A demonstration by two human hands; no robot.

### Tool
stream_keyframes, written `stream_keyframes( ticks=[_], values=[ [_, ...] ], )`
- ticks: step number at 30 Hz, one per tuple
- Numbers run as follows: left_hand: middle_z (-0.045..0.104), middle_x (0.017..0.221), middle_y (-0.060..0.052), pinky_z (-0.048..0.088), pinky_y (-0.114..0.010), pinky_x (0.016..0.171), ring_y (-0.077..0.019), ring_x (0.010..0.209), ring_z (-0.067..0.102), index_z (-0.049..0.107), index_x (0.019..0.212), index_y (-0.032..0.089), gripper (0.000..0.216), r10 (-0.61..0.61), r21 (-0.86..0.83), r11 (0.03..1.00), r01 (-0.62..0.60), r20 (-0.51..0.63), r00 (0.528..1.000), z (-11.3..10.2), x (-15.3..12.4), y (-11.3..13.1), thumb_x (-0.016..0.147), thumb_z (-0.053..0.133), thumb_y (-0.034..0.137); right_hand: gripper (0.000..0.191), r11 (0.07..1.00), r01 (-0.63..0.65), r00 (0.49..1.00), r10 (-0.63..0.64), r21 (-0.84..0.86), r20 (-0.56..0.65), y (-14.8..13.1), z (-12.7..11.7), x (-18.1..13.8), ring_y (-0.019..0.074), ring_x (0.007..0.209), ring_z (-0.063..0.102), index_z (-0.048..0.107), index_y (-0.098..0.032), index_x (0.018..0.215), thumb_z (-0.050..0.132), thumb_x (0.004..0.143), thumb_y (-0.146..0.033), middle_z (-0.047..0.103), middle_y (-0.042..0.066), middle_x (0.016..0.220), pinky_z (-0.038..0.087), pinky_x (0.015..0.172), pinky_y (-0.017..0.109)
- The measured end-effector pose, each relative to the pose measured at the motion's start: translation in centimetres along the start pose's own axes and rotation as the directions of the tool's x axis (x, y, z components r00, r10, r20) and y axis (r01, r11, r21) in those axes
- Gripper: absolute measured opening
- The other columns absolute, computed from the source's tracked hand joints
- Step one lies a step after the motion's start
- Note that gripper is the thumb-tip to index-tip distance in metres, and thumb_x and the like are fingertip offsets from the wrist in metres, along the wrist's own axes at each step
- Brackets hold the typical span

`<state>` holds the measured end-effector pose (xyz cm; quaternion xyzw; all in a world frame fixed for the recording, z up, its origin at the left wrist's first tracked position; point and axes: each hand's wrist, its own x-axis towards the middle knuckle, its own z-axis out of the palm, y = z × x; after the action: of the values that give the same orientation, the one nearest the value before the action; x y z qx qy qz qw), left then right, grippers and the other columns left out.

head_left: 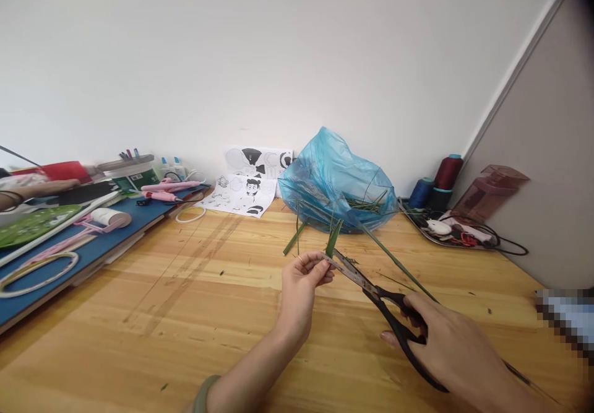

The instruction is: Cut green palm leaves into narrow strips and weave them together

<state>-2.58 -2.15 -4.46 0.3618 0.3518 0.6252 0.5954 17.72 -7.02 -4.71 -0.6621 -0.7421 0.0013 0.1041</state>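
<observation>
Between thumb and fingers, my left hand (307,277) pinches a green leaf blade (333,239) that sticks up from its fingertips. My right hand (452,339) grips the black handles of a pair of scissors (371,288). The scissors are spread apart, with the leaf between their blades close to my left fingertips. Behind the hands lies a blue plastic bag (325,165) with thin green stalks (366,205) in its mouth. A longer green stem (396,264) runs from the bag toward my right hand.
Printed sheets (245,193) lean against the wall. At left, a blue mat (134,222) holds pink glue guns (162,190), hoops and a tub (130,174); another person's arm (41,189) reaches in. Thread spools (448,173) and a cluttered tray (445,239) stand at right.
</observation>
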Motion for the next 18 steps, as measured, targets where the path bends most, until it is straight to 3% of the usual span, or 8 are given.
stream_keyframes(
  ticks=[10,18],
  values=[
    [0.061,0.058,-0.001,0.042,-0.019,0.055,-0.0088,0.053,0.053,0.063,0.064,0.012,0.004,-0.034,0.056,0.998,0.032,0.037,0.999,0.3,-0.4,-0.1,0.062,0.062,0.016,0.022,0.988,0.092,0.977,-0.113,-0.120,-0.183,-1.6,-0.1,0.2,0.0246,0.068,0.058,0.047,-0.022,0.081,0.046,0.071,-0.041,0.061,0.003,0.079,0.035,0.049,0.029],
    [0.062,0.060,-0.003,0.042,-0.021,0.055,-0.0101,0.054,0.053,0.064,0.065,0.012,0.006,-0.039,0.095,0.995,0.030,0.087,0.995,0.1,-0.5,-0.3,0.063,0.061,0.017,0.040,0.991,0.123,0.987,-0.129,-0.057,-0.101,-1.6,0.4,0.7,0.0245,0.068,0.057,0.047,-0.022,0.079,0.045,0.070,-0.061,0.060,0.003,0.076,0.038,0.051,0.030]
  ],
)
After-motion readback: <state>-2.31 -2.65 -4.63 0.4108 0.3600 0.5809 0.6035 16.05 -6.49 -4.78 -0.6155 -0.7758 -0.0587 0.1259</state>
